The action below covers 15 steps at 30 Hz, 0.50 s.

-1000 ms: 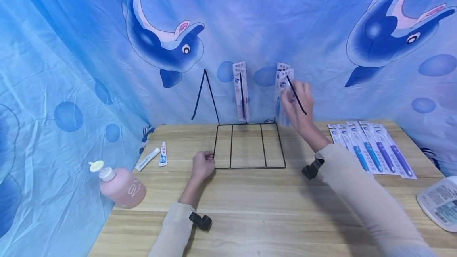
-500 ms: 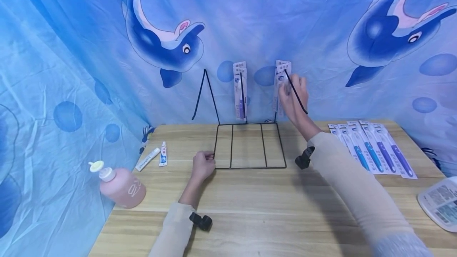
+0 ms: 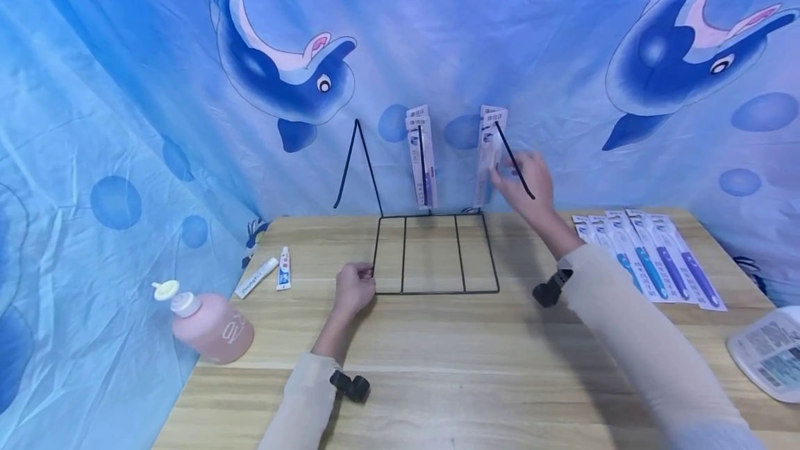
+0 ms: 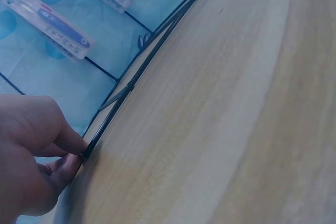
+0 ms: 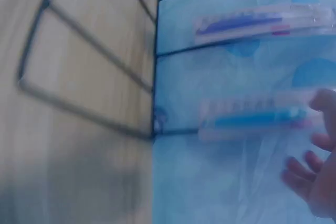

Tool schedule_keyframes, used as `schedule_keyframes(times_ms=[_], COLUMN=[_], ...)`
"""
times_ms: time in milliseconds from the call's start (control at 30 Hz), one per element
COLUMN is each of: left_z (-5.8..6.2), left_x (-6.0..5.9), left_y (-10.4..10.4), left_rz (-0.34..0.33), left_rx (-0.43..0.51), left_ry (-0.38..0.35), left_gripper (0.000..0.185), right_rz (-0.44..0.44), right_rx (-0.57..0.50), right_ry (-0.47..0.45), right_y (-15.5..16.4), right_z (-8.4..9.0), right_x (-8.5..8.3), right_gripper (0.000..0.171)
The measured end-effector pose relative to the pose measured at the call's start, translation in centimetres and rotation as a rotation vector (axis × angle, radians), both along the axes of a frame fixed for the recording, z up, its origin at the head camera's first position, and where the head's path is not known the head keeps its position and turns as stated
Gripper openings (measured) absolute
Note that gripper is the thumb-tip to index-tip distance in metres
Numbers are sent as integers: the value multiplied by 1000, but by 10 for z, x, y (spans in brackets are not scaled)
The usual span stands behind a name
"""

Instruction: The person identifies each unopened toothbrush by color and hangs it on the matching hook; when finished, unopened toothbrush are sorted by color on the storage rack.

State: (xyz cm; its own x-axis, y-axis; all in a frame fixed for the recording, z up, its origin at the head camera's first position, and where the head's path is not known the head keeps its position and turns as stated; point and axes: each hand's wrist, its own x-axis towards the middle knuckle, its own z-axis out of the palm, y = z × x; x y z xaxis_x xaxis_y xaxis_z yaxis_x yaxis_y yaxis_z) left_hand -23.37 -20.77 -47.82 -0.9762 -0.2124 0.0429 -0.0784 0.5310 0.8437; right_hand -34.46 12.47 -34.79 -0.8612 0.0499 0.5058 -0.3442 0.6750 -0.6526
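A black wire display rack (image 3: 400,294) has its base flat on the table and three hooked prongs at the back. My left hand (image 3: 355,290) pinches the left side of that base between thumb and fingers, as the left wrist view shows up close. Packaged toothbrushes (image 3: 492,141) hang on the right prong, with a blue handle seen in the right wrist view. Beside them my right hand (image 3: 528,182) has its fingers relaxed, fingertips right at the package edge. More packaged toothbrushes (image 3: 415,158) with a purple handle hang on the middle prong. The left prong (image 3: 348,162) is bare.
Several packaged toothbrushes (image 3: 650,262) lie fanned out at the right. Two small toothpaste tubes (image 3: 284,269) and a pink pump bottle (image 3: 215,328) are at the left. A white bottle (image 3: 769,353) lies at the right edge. A dolphin-print curtain (image 3: 400,33) hangs behind.
My right hand set a packaged toothbrush back along the right prong, then let go and drew slightly right and down. My left hand keeps its place on the rack.
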Motion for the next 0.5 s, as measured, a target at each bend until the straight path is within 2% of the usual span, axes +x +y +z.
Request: schedule_keyframes(times_ms=[100,200,333,500], left_z=[-1,-1,-2,-3], left_x=[0,0,0,-1], left_y=[0,1,1,0], left_rz=[6,9,14,13], left_rx=[-11,-6,-4,-5], left_ry=[9,3,-1,8], left_gripper=[39,40,41,41], right_rz=[46,52,-11,-101], right_rx=[73,164,269,346], right_ry=[-177,-237,-299,-446], right_y=[26,59,103,147], right_z=[-14,-27,-43,-57], right_x=[8,8,5,4], right_gripper=[47,49,50,58])
